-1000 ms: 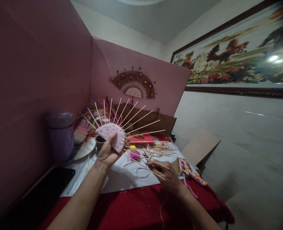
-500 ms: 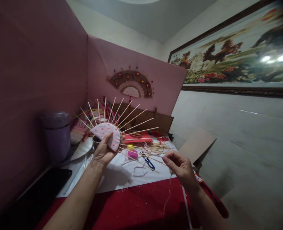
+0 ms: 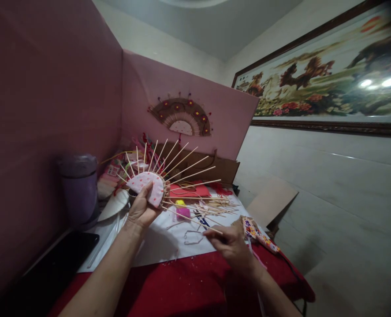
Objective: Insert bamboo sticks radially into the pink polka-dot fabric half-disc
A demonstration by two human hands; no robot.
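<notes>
My left hand (image 3: 141, 211) is closed on a half-made fan (image 3: 148, 187). Its hub is a pink dotted half-disc, and several thin wooden sticks (image 3: 185, 164) spread out from it. I hold the fan raised above the table. Lower right, my right hand (image 3: 229, 242) pinches the tip of the fan's lowest stick (image 3: 191, 219), fingers pressed together. A thin string trails from that hand down over the red cloth (image 3: 188, 286).
A white sheet (image 3: 169, 242) carries loose sticks (image 3: 215, 203), a pink and yellow block (image 3: 182, 210) and small snips. A purple cup (image 3: 79, 187), a dark phone (image 3: 53, 264), a patterned fabric strip (image 3: 259, 235) and a finished fan (image 3: 182, 116) on the pink board surround it.
My right hand rose and drew a thread outward, then came back down and left to the lowest stick's tip. My left hand kept the fan raised, tilting it slightly.
</notes>
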